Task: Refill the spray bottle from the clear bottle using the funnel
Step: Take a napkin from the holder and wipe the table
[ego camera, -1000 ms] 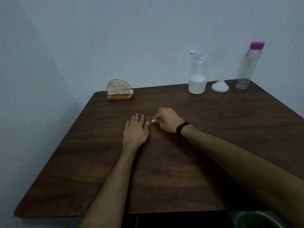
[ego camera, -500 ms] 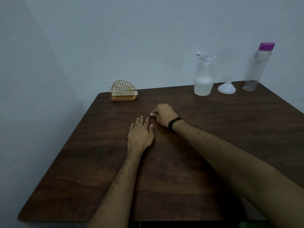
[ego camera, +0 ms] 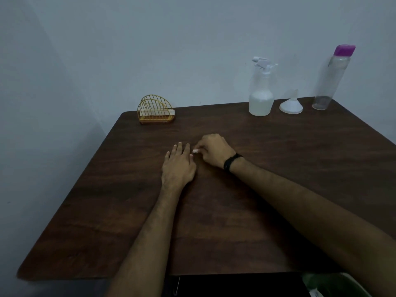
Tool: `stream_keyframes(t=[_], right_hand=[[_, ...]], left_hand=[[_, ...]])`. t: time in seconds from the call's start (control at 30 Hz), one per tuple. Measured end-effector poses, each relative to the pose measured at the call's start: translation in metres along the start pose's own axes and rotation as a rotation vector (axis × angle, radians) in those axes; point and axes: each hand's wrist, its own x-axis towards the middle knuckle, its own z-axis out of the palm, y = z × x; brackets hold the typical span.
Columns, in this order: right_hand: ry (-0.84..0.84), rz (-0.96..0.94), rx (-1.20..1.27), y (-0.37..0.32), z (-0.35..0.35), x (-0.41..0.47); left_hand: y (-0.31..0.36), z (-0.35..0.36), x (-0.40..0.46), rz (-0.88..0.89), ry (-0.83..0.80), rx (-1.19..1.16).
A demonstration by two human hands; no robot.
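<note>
A white spray bottle [ego camera: 261, 97] with a trigger head stands at the table's far edge, right of centre. An upturned white funnel [ego camera: 291, 105] sits just right of it. Further right stands a tall clear bottle [ego camera: 327, 82] with a purple cap, nearly empty. My left hand [ego camera: 179, 166] lies flat on the table's middle, palm down, fingers apart. My right hand [ego camera: 214, 152] rests beside it with fingers curled, pinching a small white object [ego camera: 195, 150] at the fingertips. Both hands are far from the bottles.
The dark wooden table [ego camera: 278, 168] stands against a pale wall. A gold wire holder [ego camera: 155, 110] with white paper in it sits at the far left corner. A green bin [ego camera: 334, 285] shows below the table's near right edge.
The view has shifted slightly. My right hand drew a little back toward my left hand, still pinching the small white object. My left hand stays flat.
</note>
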Motion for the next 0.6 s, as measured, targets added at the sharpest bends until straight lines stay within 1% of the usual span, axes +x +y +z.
stream_keyframes(t=[0.13, 0.3, 0.4, 0.5, 0.6], right_hand=[[0.015, 0.015, -0.021, -0.006, 0.005, -0.003], [0.007, -0.077, 0.023, -0.004, -0.003, -0.065], [-0.029, -0.084, 0.048, 0.003, -0.011, -0.082], [-0.034, -0.023, 0.024, 0.015, -0.020, -0.057], [-0.007, 0.131, 0.001, 0.047, -0.029, -0.020]], left_hand=[[-0.003, -0.005, -0.005, 0.004, -0.014, -0.027], [-0.003, -0.002, -0.004, 0.000, -0.002, 0.011], [-0.003, 0.001, -0.004, -0.004, 0.002, 0.035], [0.000, -0.001, -0.003, -0.010, -0.015, 0.037], [0.002, -0.003, -0.003, -0.008, -0.017, 0.042]])
